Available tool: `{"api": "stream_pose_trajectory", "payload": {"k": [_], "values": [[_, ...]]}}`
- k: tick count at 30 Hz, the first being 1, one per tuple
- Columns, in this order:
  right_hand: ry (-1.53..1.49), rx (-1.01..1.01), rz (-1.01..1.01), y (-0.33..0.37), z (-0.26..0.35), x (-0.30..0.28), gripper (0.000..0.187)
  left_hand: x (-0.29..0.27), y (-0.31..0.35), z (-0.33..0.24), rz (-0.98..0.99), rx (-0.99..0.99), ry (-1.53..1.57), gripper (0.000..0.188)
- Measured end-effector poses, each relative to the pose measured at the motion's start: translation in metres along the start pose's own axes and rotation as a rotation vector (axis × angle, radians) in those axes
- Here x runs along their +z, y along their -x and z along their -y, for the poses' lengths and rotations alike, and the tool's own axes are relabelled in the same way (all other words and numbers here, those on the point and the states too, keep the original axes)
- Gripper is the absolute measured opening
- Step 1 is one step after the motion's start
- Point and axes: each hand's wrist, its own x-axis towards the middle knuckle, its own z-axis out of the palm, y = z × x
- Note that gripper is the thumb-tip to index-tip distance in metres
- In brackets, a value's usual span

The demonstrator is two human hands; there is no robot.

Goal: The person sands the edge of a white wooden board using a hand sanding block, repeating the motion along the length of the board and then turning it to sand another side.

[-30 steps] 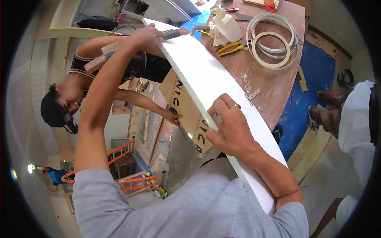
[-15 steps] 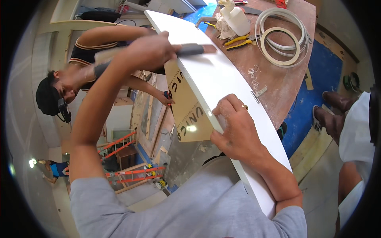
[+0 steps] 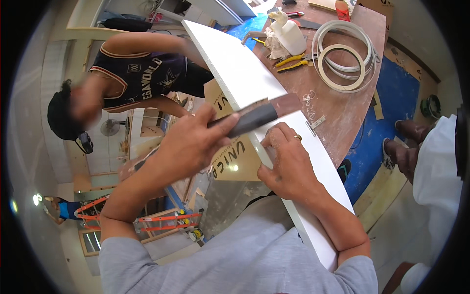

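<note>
A long white panel (image 3: 240, 61) runs from the far left toward my body, on the near left side of the brown worktable. My left hand (image 3: 188, 147) is closed around a long flat bar-like tool (image 3: 252, 121), black in the middle with brown ends, partly blurred. Its front end lies across the panel, close to my right hand. What exact kind of tool it is cannot be made out. My right hand (image 3: 291, 164) grips the panel's left edge, fingers curled over the white face and thumb at the edge. A ring shows on one finger.
On the worktable (image 3: 338, 115) lie coiled white edging (image 3: 316, 41), a cream ring-shaped roll (image 3: 363, 66), yellow-handled pliers (image 3: 293, 63) and a white bottle (image 3: 290, 34). A co-worker (image 3: 142, 78) stands across the panel. Orange ladders (image 3: 161, 223) are behind; another person stands at right.
My left hand has drawn the tool toward me along the panel, close to my right hand. My right hand keeps its grip. The co-worker's visible arm and body have shifted.
</note>
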Motion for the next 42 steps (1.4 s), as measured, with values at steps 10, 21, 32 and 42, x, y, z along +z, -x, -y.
{"api": "stream_pose_trajectory", "payload": {"k": [10,21,32,42], "values": [[-0.002,-0.044,0.016,0.001,0.005,-0.004,0.038,0.013,-0.139,0.219,-0.131,-0.274,-0.250,0.042],[-0.055,-0.020,-0.129,0.003,-0.006,-0.007,0.032,-0.040,-0.020,-0.030,0.235,0.075,-0.179,0.049],[0.007,0.012,-0.099,-0.001,-0.010,-0.010,0.023,-0.029,-0.125,0.049,0.271,-0.004,-0.364,0.038],[0.064,0.005,-0.079,0.005,-0.019,-0.011,0.025,-0.022,-0.071,0.004,0.224,-0.015,-0.187,0.046]]}}
